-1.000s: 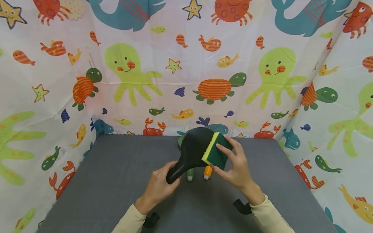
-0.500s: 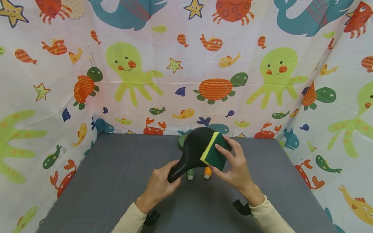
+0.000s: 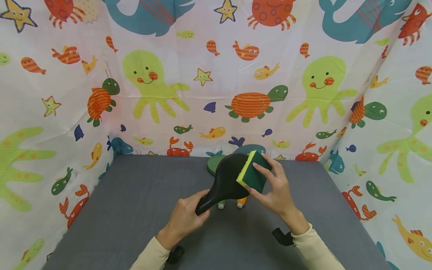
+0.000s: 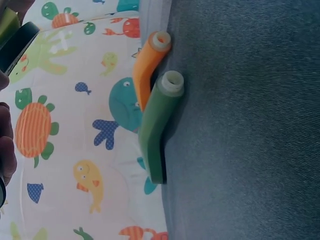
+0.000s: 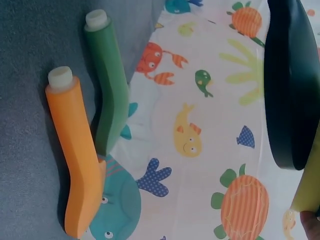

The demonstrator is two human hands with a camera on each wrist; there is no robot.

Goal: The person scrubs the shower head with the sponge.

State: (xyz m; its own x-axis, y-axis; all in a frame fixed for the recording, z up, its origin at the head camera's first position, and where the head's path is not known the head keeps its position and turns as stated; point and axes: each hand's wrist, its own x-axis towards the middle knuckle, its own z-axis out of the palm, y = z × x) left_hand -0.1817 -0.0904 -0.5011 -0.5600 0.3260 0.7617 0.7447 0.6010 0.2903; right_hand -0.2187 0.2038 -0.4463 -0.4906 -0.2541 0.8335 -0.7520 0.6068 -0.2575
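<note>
A black paddle-shaped thing with a handle (image 3: 227, 180) is held up over the grey table. My left hand (image 3: 185, 216) grips its handle between thumb and fingers. My right hand (image 3: 278, 193) pinches a sponge (image 3: 255, 172), yellow with a dark green scouring side. The sponge's yellow side faces the paddle-shaped head and overlaps its right part; whether they touch cannot be made out. In the right wrist view the black head (image 5: 290, 85) shows edge-on, with the yellow sponge (image 5: 307, 187) below it. The left wrist view catches only bits of the left hand (image 4: 6, 150).
Behind the hands, a bent green tube with a whitish end (image 4: 157, 127) and a bent orange one (image 5: 77, 160) lie on the grey table (image 3: 145, 187). A round green piece (image 3: 214, 164) lies farther back. Sea-animal fabric (image 3: 202, 48) walls the back and sides.
The black paddle-shaped thing and the sponge have shifted slightly right, and the black head sits lower and flatter. More of the round green piece shows. Both hands keep their hold.
</note>
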